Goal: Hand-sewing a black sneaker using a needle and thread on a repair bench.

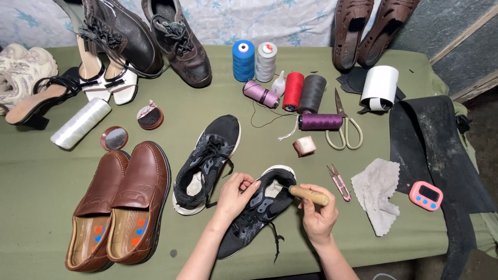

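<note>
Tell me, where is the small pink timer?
The pink timer lies at the right of the head view, on the black sheet's edge, just right of the grey cloth.

A black mesh sneaker [257, 207] with a white sole lies on its side under my fingers, heel away from me. The wooden-handled tool [309, 195], probably an awl, points into its collar.

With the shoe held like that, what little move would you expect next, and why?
Probably pushing the wooden-handled tool further into the heel of the black sneaker. The right hand holds the tool with its tip at the heel collar, and the left hand grips the shoe's side there, steadying it.
</note>
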